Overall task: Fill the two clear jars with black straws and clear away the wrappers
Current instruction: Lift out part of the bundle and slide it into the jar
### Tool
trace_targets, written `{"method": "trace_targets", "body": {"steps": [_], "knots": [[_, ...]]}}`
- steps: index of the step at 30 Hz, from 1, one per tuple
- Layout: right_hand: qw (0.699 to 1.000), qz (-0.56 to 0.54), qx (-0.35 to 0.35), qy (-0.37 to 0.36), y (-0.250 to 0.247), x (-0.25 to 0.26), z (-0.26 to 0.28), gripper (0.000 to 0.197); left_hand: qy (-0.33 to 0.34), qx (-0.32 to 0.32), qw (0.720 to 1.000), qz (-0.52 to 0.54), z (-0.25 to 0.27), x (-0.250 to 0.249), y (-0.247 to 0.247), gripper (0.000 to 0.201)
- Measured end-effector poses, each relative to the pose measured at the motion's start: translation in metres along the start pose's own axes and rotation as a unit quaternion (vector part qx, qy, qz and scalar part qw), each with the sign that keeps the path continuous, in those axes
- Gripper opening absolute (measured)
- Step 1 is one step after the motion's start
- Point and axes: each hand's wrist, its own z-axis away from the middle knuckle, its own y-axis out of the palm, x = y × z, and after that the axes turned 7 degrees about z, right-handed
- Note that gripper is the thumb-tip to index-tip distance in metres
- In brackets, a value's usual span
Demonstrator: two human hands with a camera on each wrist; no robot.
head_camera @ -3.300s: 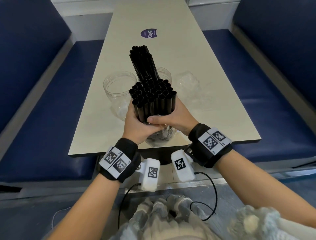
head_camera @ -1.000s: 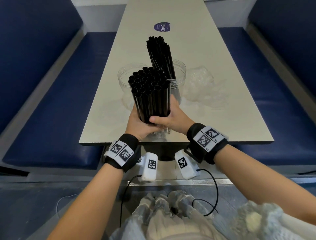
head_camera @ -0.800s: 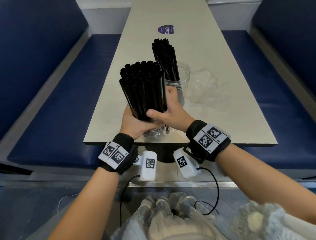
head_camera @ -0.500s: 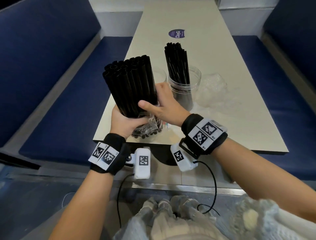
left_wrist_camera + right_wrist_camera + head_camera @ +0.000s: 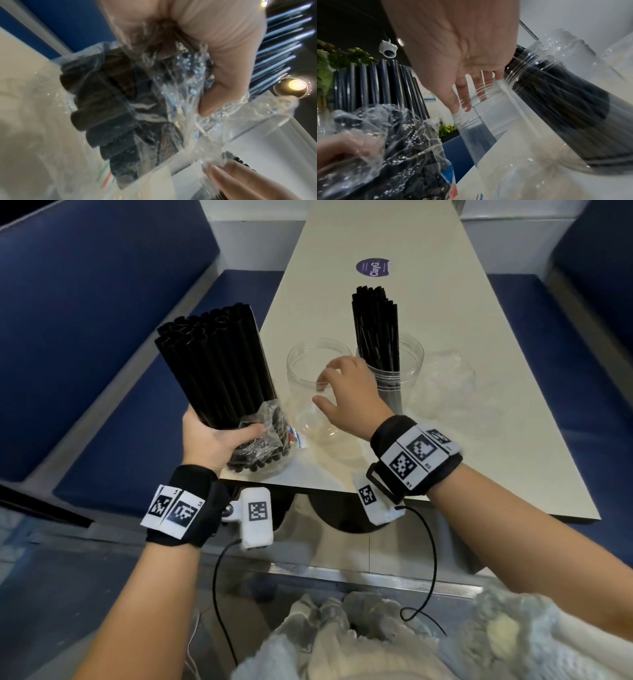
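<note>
Café or diner booth

2 blue padded benches (image 5: pixel 113 419) flank a long beige table (image 5: pixel 455 344); a ceiling security camera (image 5: pixel 388 50) and leafy décor (image 5: pixel 327 67) hang above.

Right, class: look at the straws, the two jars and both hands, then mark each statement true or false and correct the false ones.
1. The left hand grips the bundle of black straws. True.
2. Both jars hold straws. False: the near jar is empty; only the far jar holds straws.
3. The right hand reaches to the near jar's rim. True.
4. The bundle's wrapper is fully off. False: it still covers the lower ends.
</note>
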Motion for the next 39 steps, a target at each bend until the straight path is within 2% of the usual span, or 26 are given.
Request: {"method": "trace_targets", "body": {"steps": [3,6,8,10,13,17,23,26,30,37,39], "knots": [[1.0,-0.018,-0.014,0.008,-0.005,0.003,0.008,0.038,0.018,0.005,0.998,-0.054,-0.005,-0.01,-0.007,0.071],[0.997,-0.067,-0.032,0.023,-0.01,0.009,0.01,0.072,0.044,0.045,0.991,-0.119,-0.012,-0.024,-0.014,0.064],[0.996,-0.074,-0.009,0.04,-0.012,0.012,0.005,0.095,0.052,0.073,0.983,-0.157,-0.019,-0.032,-0.018,0.064],[0.996,-0.068,0.02,0.058,-0.01,0.013,0.0,0.107,0.054,0.105,0.974,-0.191,-0.026,-0.039,-0.021,0.064],[0.995,-0.059,0.032,0.072,-0.005,0.012,-0.006,0.107,0.061,0.148,0.953,-0.255,-0.034,-0.05,-0.023,0.064],[0.994,-0.079,0.018,0.078,-0.007,0.01,0.001,0.104,0.072,0.196,0.912,-0.354,-0.04,-0.066,-0.018,0.067],[0.987,-0.123,0.036,0.096,-0.015,0.005,0.016,0.109,0.118,0.237,0.848,-0.459,-0.044,-0.094,-0.001,0.067],[0.983,-0.144,0.037,0.106,-0.016,0.0,0.02,0.112,0.152,0.261,0.796,-0.525,-0.045,-0.112,0.01,0.065],[0.976,-0.183,0.035,0.114,-0.018,-0.005,0.026,0.117,0.202,0.3,0.705,-0.61,-0.049,-0.136,0.028,0.067],[0.957,-0.261,-0.026,0.123,-0.009,-0.006,0.032,0.122,0.326,0.333,0.489,-0.737,-0.056,-0.16,0.063,0.061],[0.95,-0.284,-0.034,0.121,-0.009,-0.009,0.035,0.119,0.354,0.323,0.44,-0.759,-0.056,-0.162,0.071,0.053]]}}
